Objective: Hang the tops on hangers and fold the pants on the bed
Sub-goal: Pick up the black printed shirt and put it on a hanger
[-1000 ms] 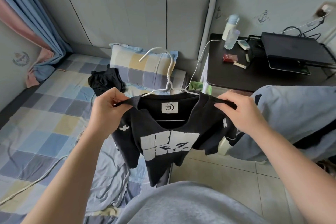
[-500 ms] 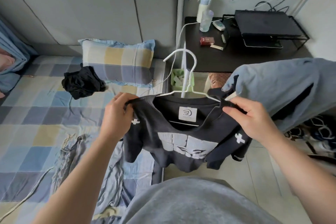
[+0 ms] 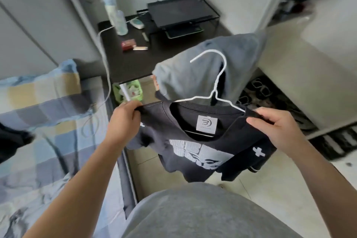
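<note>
The left hand [image 3: 124,120] has its fingers curled and its thumb pinching one shoulder seam of a black T-shirt [image 3: 193,152]. The right hand [image 3: 274,123] pinches the other shoulder the same way, so the top is stretched between them at chest height. The shirt hangs in the air over the tiled floor [image 3: 289,176], just off the edge of the bed [image 3: 48,150], with its white print and neck label facing the person. A white wire hanger [image 3: 218,83] sits inside the collar: its arms run under the fabric toward each hand and its hook stands up clear of the neckline. Right behind the hook hangs a pale grey garment [image 3: 193,67]; I cannot tell what it hangs from. Beyond that is a dark bedside table [image 3: 123,63] holding a tall white bottle [image 3: 110,9], a clear cup [image 3: 121,23], a small red box [image 3: 128,44] and a black wire rack [image 3: 177,11]. A white cable [image 3: 107,60] trails off the table toward the bed, past a green basket [image 3: 127,91] on the floor. To the left a checked pillow [image 3: 38,87] lies on the checked sheet, and a dark bundle of cloth [image 3: 11,143] sits at the frame's edge. To the right, shoes [image 3: 257,91] lie under a low shelf.
</note>
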The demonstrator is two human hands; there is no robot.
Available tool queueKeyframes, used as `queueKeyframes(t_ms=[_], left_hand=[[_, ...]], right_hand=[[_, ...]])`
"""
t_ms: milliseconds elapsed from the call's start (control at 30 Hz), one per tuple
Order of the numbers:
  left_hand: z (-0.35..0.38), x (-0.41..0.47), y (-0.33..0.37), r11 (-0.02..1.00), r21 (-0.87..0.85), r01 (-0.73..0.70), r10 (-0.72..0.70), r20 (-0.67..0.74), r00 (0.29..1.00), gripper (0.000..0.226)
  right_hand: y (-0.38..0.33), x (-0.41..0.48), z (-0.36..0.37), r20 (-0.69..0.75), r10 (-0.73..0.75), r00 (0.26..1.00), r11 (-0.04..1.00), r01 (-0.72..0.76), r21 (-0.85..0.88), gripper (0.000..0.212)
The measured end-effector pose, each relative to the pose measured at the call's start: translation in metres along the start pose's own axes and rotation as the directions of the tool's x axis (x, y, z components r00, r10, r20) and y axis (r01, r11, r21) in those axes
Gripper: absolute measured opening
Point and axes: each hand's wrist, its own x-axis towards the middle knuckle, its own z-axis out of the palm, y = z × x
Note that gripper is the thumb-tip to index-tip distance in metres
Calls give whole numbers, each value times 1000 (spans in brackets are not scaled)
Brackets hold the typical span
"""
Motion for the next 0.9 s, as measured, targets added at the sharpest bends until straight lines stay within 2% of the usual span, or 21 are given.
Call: queueKeyframes(t_ms=[33,133,233,300,367,433,667,800,900], left_hand=[[13,11,20,999,-29,-14,16,44,999,18],[57,38,81,991,-120,-59,78,157,985,19],[108,62,136,985,-144,-98,130,228,965,30],[143,75,171,980,-174,-98,141,252,957,31],[175,85,207,973,-224,-61,125,286,950,27],[204,92,239,960,-268,-80,171,335,927,28],[261,99,322,925,-357,-131,327,573,751,28],[273,119,345,911,-388,-140,380,657,652,20],[273,145,356,892,-417,-177,434,676,596,20]], right_hand=[[8,-5,-19,-35,20,999,1000,-20,-21,16],[33,-25,-73,-123,65,990,996,-72,-48,13],[56,-47,-123,-216,113,970,993,-120,-17,26],[71,-63,-152,-281,158,947,987,-163,5,31],[87,-78,-178,-347,219,912,975,-216,47,25],[101,-90,-196,-394,271,878,963,-252,100,21],[118,-83,-221,-484,467,740,872,-292,394,20],[115,-44,-220,-503,529,683,792,-184,582,25],[112,-3,-222,-497,534,684,737,-89,670,21]])
